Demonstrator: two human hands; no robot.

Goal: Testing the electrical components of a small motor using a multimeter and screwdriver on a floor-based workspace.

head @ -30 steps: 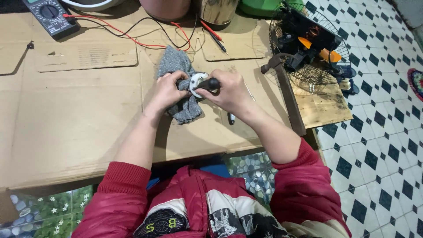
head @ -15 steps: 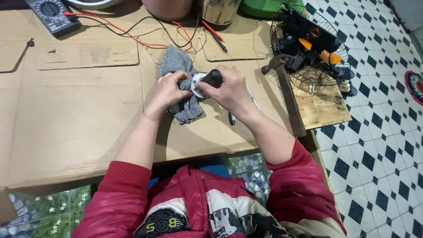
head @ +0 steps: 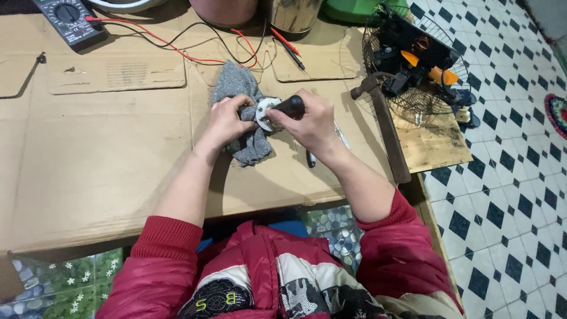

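Left hand (head: 227,118) grips grey cloth (head: 239,88); right hand (head: 310,121) grips black-handled tool (head: 289,106); wire basket (head: 372,44) holds black parts.

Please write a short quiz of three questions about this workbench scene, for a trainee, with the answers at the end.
1. True or false: the hammer lies to the right of both hands.
2. Which does the right hand grip? A) a black-handled tool B) the multimeter C) the fan cage
3. What does the left hand press against the small round metal part?

Key:
1. True.
2. A.
3. A grey cloth, which lies on the cardboard.
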